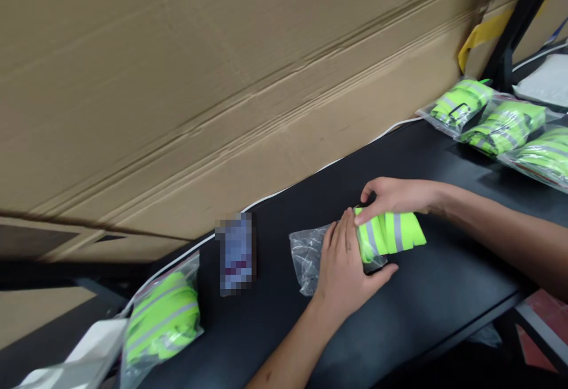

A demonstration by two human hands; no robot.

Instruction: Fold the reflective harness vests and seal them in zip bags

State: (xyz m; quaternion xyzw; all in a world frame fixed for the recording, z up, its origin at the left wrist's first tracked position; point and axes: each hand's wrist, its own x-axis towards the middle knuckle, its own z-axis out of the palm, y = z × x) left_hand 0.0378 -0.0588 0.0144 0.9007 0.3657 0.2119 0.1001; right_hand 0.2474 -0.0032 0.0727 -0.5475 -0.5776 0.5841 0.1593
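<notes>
A folded neon-green strap with grey reflective stripes lies on the black table, one end inside the mouth of a clear plastic bag. My left hand holds the bag at its opening, thumb under, fingers over the top. My right hand grips the green strap from above, fingertips at the bag's mouth.
A bagged green strap lies at the near left beside white packets. Three more bagged straps sit at the far right. A blurred dark object lies left of the bag. A cardboard wall and a white cable run behind the table.
</notes>
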